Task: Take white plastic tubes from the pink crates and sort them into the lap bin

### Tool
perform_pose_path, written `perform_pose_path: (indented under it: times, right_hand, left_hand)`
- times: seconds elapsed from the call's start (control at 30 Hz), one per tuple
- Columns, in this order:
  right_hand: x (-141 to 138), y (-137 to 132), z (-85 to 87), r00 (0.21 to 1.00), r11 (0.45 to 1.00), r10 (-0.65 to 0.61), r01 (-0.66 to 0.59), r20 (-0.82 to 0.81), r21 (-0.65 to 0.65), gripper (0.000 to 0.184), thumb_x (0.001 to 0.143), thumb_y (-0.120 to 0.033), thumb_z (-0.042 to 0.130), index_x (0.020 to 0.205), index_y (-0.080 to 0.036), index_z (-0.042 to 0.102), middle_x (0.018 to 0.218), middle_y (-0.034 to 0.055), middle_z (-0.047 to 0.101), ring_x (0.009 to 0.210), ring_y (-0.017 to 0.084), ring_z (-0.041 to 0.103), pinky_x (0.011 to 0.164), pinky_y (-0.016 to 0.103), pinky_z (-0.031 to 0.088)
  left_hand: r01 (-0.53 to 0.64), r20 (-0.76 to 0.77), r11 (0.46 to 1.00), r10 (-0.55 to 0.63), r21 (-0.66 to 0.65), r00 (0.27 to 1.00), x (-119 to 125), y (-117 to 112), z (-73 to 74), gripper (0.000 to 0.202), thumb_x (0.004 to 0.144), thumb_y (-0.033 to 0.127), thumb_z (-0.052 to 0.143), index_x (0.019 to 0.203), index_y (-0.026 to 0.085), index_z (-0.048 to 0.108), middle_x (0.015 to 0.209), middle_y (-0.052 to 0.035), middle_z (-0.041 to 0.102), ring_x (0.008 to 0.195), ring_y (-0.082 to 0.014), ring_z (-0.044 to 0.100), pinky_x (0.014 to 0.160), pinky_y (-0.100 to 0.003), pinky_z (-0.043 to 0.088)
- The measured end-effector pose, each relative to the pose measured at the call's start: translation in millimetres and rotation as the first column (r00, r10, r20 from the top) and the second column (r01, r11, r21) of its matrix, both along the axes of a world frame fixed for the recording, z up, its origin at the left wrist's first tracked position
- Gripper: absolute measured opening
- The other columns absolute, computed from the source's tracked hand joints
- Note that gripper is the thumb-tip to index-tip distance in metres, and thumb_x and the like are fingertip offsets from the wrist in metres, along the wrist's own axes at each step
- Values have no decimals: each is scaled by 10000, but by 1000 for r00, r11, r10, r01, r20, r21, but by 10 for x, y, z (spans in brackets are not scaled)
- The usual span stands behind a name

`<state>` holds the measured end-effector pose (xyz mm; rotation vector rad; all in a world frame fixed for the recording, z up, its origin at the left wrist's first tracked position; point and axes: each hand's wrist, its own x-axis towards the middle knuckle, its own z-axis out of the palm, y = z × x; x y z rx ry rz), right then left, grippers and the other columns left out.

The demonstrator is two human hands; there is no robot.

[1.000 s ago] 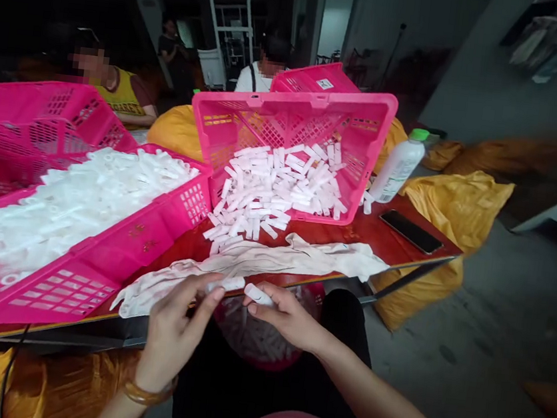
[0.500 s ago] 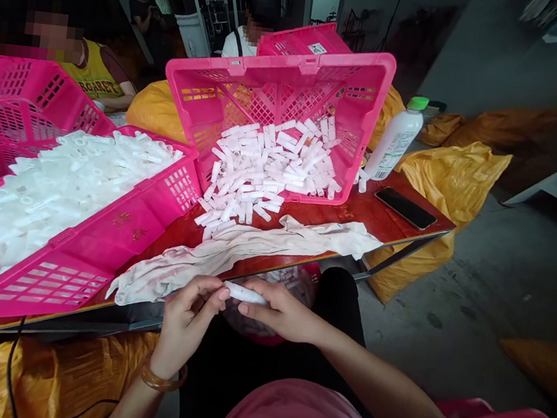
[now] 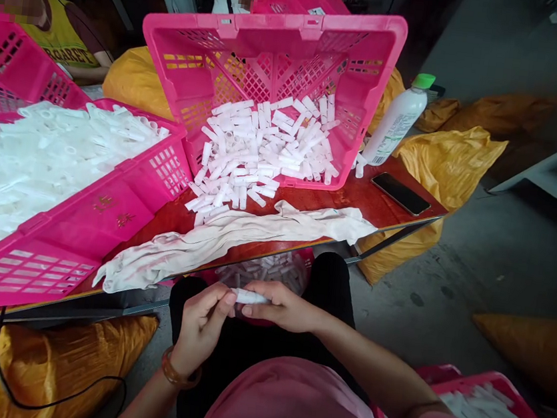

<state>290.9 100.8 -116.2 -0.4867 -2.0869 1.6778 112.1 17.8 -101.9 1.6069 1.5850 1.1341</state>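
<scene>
My left hand (image 3: 201, 326) and my right hand (image 3: 281, 305) meet over my lap, both pinching one small white plastic tube (image 3: 249, 296) held level between their fingertips. Below them a pink bowl (image 3: 302, 263) on my lap holds more white tubes. Ahead, a tilted pink crate (image 3: 277, 48) spills a heap of white tubes (image 3: 260, 150) onto the red-brown table (image 3: 340, 199). A second pink crate (image 3: 80, 223) at the left is piled with white tubes.
A white cloth (image 3: 235, 234) lies along the table's front edge. A white bottle with a green cap (image 3: 397, 120) and a black phone (image 3: 400, 193) sit at the right. Yellow sacks (image 3: 452, 162) surround the table. Another pink crate (image 3: 483, 400) is at lower right. People sit behind the table.
My hands brought two separate white pieces together into one tube and drew it down toward my lap. My view tilted downward.
</scene>
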Motion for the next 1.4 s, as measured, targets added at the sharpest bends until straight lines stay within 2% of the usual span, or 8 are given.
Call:
perform_pose_path:
  times: [0.27, 0.47, 0.67, 0.8, 0.9, 1.03, 1.2, 1.4]
  right_hand:
    - [39, -128, -401, 959, 951, -215, 163, 186, 263, 222, 997, -316, 447, 1126, -193, 580, 991, 56, 667, 853, 165, 616, 772, 260, 476]
    - [244, 73, -988, 793, 956, -282, 184, 540, 229, 396, 840, -193, 614, 1229, -134, 575, 1172, 145, 639, 986, 245, 640, 862, 336, 488]
    - [59, 729, -288, 869, 883, -315, 119, 383, 454, 234, 960, -327, 510, 1096, -193, 645, 1020, 84, 700, 946, 220, 659, 842, 303, 485]
    - [-454, 1355, 98, 669, 542, -682, 190, 296, 819, 270, 994, -298, 443, 1157, -152, 602, 1131, 140, 654, 1037, 237, 630, 859, 311, 477]
    - [-784, 1618, 52, 509, 446, -786, 73, 351, 892, 261, 964, -271, 494, 1084, -86, 633, 1074, 194, 654, 1005, 292, 646, 812, 351, 496]
    - [-788, 1654, -48, 507, 430, -788, 48, 348, 902, 205, 927, -202, 535, 1027, -64, 649, 1026, 204, 665, 986, 316, 654, 779, 369, 503]
    - [-327, 1583, 112, 595, 443, -767, 221, 240, 869, 226, 952, -244, 503, 1049, -107, 654, 931, 137, 691, 872, 270, 667, 740, 340, 483]
    - [111, 1389, 219, 737, 725, -674, 673, -55, 144, 344, 780, -476, 714, 916, -161, 683, 729, 42, 662, 678, 203, 611, 657, 302, 458]
  left_hand:
    - [228, -13, 943, -238, -243, 971, -100, 17, -7, 307, 968, 402, 495, 1146, 208, 652, 923, -57, 678, 826, -182, 637, 743, -266, 523]
    - [-3, -231, 987, -36, -164, 972, -712, 217, 3, 381, 906, 483, 573, 1196, 253, 663, 1085, -59, 729, 999, -232, 679, 845, -318, 547]
    - [111, -239, 982, -145, -151, 960, -800, 174, 204, 266, 924, 423, 572, 1124, 305, 702, 1098, -18, 741, 1002, -203, 693, 887, -285, 541]
    - [56, -263, 998, -65, -41, 963, -885, 303, 582, 260, 946, 400, 543, 1086, 255, 707, 1039, -36, 742, 960, -193, 688, 844, -272, 533]
    - [-135, -347, 978, 183, 156, 920, -1320, 562, 978, 279, 919, 416, 559, 1019, 198, 703, 945, -50, 737, 842, -184, 678, 756, -267, 527]
    - [-459, -510, 806, 593, 375, 624, -2237, 1060, 1500, 259, 876, 358, 523, 906, 152, 678, 893, -72, 701, 778, -192, 632, 736, -292, 504]
    - [-505, -604, 782, 612, 366, 510, -2897, 1773, 1676, 204, 752, 327, 651, 823, 140, 689, 967, -142, 623, 960, -303, 585, 883, -413, 453]
    - [-485, -658, 803, 577, 347, 484, -2865, 1925, 1566, 155, 662, 289, 727, 719, 159, 662, 915, -129, 581, 1031, -354, 525, 898, -441, 416]
